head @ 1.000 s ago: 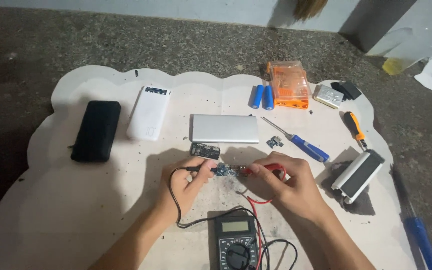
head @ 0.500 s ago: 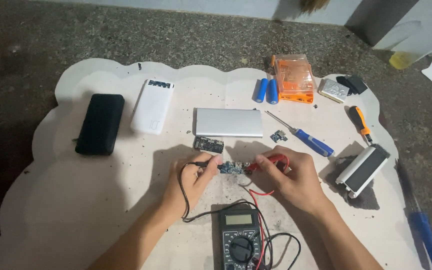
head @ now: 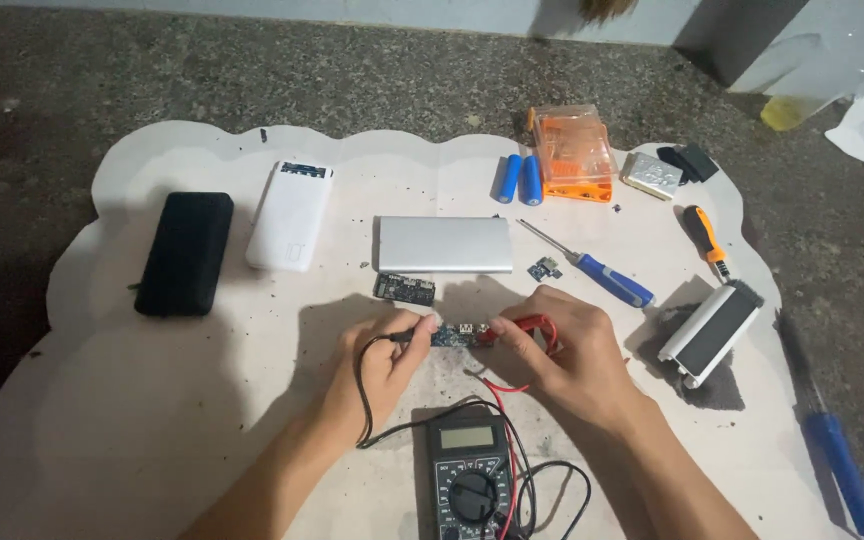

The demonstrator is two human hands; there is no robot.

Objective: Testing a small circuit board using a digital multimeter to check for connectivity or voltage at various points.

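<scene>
My left hand (head: 377,365) pinches a black probe whose tip rests on a small blue circuit board (head: 457,335) lying on the white mat (head: 152,420). My right hand (head: 567,350) grips a red probe (head: 517,328) at the board's right end. Black and red leads run down to a dark multimeter (head: 472,480) with a grey display, just below my hands.
On the mat lie a black power bank (head: 185,252), a white one (head: 290,214), a silver one (head: 445,244), a second small board (head: 404,290), two blue cells (head: 520,179), an orange plastic box (head: 575,152), a blue screwdriver (head: 602,273), an orange-handled one (head: 704,238) and a white open case (head: 710,333).
The view has shifted slightly, so everything sits a little lower in frame. Both hands stay on the small board with the probes; my right hand has closed in toward the board.
</scene>
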